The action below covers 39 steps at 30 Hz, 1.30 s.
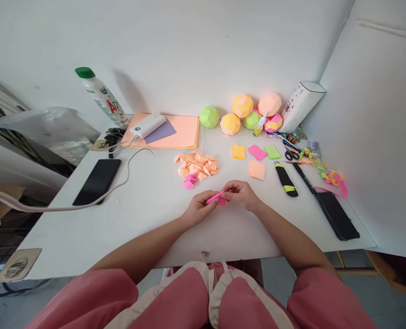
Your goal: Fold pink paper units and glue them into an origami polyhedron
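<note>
Between my two hands is a folded piece of pink paper (221,200), above the near middle of the table. My left hand (200,206) pinches its left side between thumb and fingers. The fingertips of my right hand (242,194) close on its right end, and they partly cover it. Just beyond my left hand lie a few folded pink paper pieces (190,181), against a heap of peach folded paper pieces (198,164). Past my right hand are small stacks of peach (256,169), yellow (238,151), pink (257,151) and green paper squares (272,152).
Several faceted paper balls (209,117) line the wall, near a small glue bottle (259,125). A utility knife (286,180), scissors (291,154) and a black case (337,214) lie right. A phone (97,182), power bank (148,125) and cable (125,176) are left.
</note>
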{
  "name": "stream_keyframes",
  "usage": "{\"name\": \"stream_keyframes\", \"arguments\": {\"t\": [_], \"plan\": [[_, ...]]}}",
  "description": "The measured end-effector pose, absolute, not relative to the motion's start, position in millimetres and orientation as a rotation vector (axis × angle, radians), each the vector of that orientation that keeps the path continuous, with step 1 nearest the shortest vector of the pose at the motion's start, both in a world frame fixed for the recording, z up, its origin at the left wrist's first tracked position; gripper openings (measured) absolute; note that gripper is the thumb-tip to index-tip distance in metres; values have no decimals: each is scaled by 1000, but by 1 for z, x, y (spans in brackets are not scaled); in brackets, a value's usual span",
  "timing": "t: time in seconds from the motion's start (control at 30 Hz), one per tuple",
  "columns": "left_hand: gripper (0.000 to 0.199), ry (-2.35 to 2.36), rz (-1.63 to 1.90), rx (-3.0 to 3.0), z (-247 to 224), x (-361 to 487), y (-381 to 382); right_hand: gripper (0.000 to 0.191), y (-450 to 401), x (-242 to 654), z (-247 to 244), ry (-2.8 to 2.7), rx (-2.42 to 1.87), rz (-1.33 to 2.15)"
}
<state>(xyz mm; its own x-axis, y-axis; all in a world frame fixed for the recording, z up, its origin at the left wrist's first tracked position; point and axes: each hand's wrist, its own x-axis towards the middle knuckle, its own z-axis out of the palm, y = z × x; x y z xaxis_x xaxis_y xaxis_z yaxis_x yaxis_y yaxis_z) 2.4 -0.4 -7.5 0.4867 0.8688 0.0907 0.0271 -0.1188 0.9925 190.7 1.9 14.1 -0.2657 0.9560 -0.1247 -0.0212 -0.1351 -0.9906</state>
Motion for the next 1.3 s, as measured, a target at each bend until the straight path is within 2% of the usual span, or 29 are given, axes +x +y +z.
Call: {"name": "stream_keyframes", "arguments": {"t": [0.6, 0.83, 1.0, 1.13, 1.3], "plan": [[31, 808, 804, 1470, -3, 1, -2, 21, 1, 190, 19, -1292, -1146, 1590], [33, 859, 843, 1273, -5, 3, 0, 25, 0, 190, 21, -1343, -1202, 1475], [35, 873, 829, 1187, -9, 4, 3, 23, -2, 188, 24, -1558, -1242, 1253], [33, 859, 773, 1218, -9, 3, 3, 23, -4, 187, 22, -1680, -1199, 1205], [46, 917, 829, 1121, -9, 5, 5, 26, -3, 189, 16, -1573, -1229, 1189]]}}
